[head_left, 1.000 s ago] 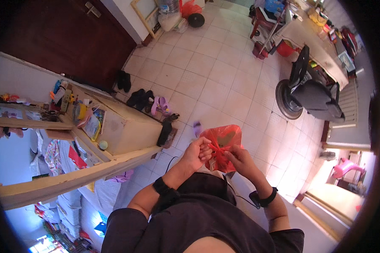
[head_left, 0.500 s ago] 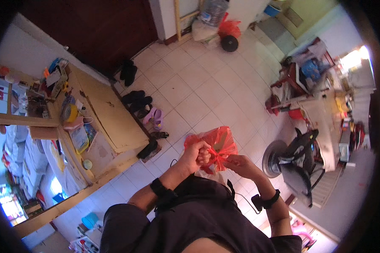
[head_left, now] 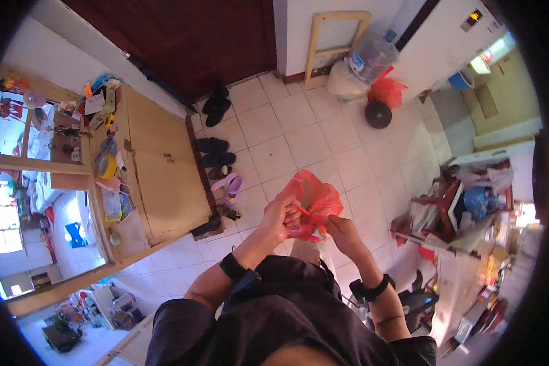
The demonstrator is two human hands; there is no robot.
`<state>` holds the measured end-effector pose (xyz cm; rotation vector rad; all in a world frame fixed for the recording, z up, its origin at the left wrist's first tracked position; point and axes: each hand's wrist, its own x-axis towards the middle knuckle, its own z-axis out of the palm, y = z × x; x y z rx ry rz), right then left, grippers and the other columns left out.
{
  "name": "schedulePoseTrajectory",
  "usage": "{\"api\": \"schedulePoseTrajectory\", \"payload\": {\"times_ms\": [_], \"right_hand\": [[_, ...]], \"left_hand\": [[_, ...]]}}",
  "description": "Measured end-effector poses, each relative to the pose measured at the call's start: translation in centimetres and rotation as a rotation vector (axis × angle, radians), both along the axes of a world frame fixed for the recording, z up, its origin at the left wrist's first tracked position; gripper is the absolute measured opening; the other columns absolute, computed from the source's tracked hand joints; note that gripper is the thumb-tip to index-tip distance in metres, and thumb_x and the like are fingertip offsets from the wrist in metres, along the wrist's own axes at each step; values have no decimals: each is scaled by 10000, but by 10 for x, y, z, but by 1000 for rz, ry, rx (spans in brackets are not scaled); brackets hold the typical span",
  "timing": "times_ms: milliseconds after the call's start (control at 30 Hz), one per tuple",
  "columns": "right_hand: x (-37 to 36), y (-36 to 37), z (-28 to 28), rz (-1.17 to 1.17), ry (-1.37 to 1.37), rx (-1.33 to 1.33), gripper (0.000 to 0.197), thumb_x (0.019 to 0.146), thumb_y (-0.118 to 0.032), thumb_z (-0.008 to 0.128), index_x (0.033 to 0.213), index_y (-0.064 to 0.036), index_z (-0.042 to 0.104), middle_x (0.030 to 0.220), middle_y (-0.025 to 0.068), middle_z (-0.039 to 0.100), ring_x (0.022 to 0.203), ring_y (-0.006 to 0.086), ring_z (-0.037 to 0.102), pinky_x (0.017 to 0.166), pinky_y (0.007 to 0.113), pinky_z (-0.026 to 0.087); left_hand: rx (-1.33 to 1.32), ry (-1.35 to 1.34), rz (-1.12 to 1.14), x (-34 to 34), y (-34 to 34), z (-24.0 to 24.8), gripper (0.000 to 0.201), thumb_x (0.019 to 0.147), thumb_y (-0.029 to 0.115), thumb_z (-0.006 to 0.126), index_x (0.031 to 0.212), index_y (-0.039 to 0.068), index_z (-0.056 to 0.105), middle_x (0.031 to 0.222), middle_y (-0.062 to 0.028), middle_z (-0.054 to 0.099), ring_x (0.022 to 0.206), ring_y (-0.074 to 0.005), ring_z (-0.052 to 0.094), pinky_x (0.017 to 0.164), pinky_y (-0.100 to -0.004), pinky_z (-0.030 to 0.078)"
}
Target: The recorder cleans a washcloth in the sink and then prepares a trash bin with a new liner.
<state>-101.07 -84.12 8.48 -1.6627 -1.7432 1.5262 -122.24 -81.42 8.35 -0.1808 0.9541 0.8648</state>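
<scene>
A thin red plastic bag (head_left: 319, 194) hangs in front of my body, its gathered top held between my two hands. Something pale green shows faintly through it; what it is I cannot make out. My left hand (head_left: 282, 217) is closed in a fist around the left part of the bag's neck. With fingers pinched, my right hand (head_left: 343, 233) grips the twisted plastic on the other side. A dark band with a small device sits on each wrist.
Left stands a yellowish shoe cabinet (head_left: 165, 174) topped with small items. Along it lie dark shoes (head_left: 213, 152) and purple clogs (head_left: 230, 186). Ahead are a dark red door (head_left: 195, 43), a water jug (head_left: 372, 58), another red bag (head_left: 387, 91) and a round black object (head_left: 378, 114). A cluttered table (head_left: 463, 268) is right.
My view has shifted, bringing the door, jug and cabinet further into the picture, while the black chair at right has mostly slipped behind my arm. Both hands keep hold of the red bag.
</scene>
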Motion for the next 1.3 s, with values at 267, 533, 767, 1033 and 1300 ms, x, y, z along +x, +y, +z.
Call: {"api": "schedulePoseTrajectory", "payload": {"times_ms": [267, 533, 767, 1033, 1300], "right_hand": [[27, 157, -37, 176, 185, -38, 203, 895, -188, 567, 876, 4, 631, 694, 121, 612, 667, 149, 593, 606, 313, 461], [11, 307, -75, -114, 355, -428, 188, 896, -217, 590, 908, -39, 648, 772, 22, 616, 614, 105, 539, 587, 256, 457], [20, 457, -206, -163, 234, -619, 237, 838, -249, 637, 1004, -90, 580, 811, 29, 605, 668, 149, 577, 671, 292, 503], [10, 597, -369, -366, 218, -805, 351, 781, -219, 661, 1095, -131, 529, 951, 49, 612, 831, 190, 597, 722, 339, 512], [38, 695, -500, -677, 333, -665, 318, 829, -264, 631, 1098, -128, 529, 998, 46, 602, 840, 207, 596, 702, 351, 518]], "left_hand": [[13, 147, 61, 28, 119, -19, 281, 833, 184, 599, 609, 112, 445, 531, 15, 373, 434, -109, 333, 439, -265, 270], [289, 684, -103, 48, 183, -84, 263, 880, 231, 587, 1004, 0, 595, 695, -46, 574, 594, -112, 527, 539, -272, 441], [-33, 617, 136, 19, 192, -150, 276, 874, 261, 610, 979, 6, 620, 731, -53, 579, 601, -129, 541, 573, -281, 464], [-490, 702, 101, 33, 119, -176, 274, 890, 211, 577, 1006, -30, 636, 757, -88, 626, 603, -141, 579, 568, -284, 491], [-610, 484, 248, 124, 129, -205, 261, 904, 194, 568, 1048, -16, 626, 773, -102, 652, 630, -163, 621, 608, -299, 516]]}}
